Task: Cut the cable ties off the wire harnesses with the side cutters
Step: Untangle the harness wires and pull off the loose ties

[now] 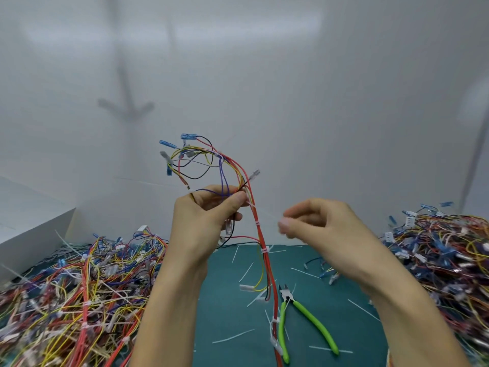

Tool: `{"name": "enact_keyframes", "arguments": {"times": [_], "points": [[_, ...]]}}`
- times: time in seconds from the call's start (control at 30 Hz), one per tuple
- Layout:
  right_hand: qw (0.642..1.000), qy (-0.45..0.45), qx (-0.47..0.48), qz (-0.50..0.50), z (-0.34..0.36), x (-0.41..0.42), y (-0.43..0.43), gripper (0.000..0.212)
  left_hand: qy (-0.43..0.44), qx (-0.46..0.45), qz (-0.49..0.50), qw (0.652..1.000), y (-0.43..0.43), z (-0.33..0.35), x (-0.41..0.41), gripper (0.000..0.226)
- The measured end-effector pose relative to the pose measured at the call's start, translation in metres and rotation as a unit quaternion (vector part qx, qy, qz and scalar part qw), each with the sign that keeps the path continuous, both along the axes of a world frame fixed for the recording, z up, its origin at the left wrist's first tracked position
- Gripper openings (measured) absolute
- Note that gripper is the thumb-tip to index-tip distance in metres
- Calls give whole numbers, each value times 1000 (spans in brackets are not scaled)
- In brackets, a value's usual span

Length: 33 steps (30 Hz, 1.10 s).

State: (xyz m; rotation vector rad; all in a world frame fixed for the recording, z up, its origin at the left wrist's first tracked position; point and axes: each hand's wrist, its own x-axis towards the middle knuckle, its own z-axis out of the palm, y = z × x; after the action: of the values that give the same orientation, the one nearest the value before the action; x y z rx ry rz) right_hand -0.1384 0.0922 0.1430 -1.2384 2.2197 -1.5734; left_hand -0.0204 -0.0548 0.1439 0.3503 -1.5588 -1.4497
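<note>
The left hand (206, 215) holds 1 wire harness (260, 234) up in the air, pinching its thin, bendy wires between thumb and fingers. Red, yellow, purple and black wires loop above. A long red bunch hangs down to the flat green tabletop (344, 327), ringed by small white cable ties (258, 224). The right hand (317, 223) is just beside it, fingers curled. It is blurry, so I cannot tell if it pinches anything. The side cutters (288, 296) lie on the tabletop, their 2 smooth green handles spread apart. Messy wire heaps (79, 287) sit on both sides.
</note>
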Motion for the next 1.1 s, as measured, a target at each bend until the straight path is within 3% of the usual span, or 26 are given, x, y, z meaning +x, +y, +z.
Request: {"name": "enact_keyframes", "arguments": {"times": [0.13,0.33,0.6,0.73,0.9,1.1], "points": [[992,-35,-17,123,-4,9,-6,9,5,19,-12,1000,3,0,-3,2],[980,-90,-121,129,-2,12,-8,13,41,71,-58,995,8,0,-11,13],[964,-122,-213,100,2,17,-10,23,29,112,-135,984,6,0,-15,55],[962,-134,-233,45,0,12,-11,23,-81,96,-146,981,-5,-4,-13,82],[954,-153,-255,33,0,9,-10,23,-201,-6,-43,979,-9,-10,-12,62],[945,-175,-276,27,1,8,-8,19,-252,-37,15,967,-12,-13,-8,77]]}}
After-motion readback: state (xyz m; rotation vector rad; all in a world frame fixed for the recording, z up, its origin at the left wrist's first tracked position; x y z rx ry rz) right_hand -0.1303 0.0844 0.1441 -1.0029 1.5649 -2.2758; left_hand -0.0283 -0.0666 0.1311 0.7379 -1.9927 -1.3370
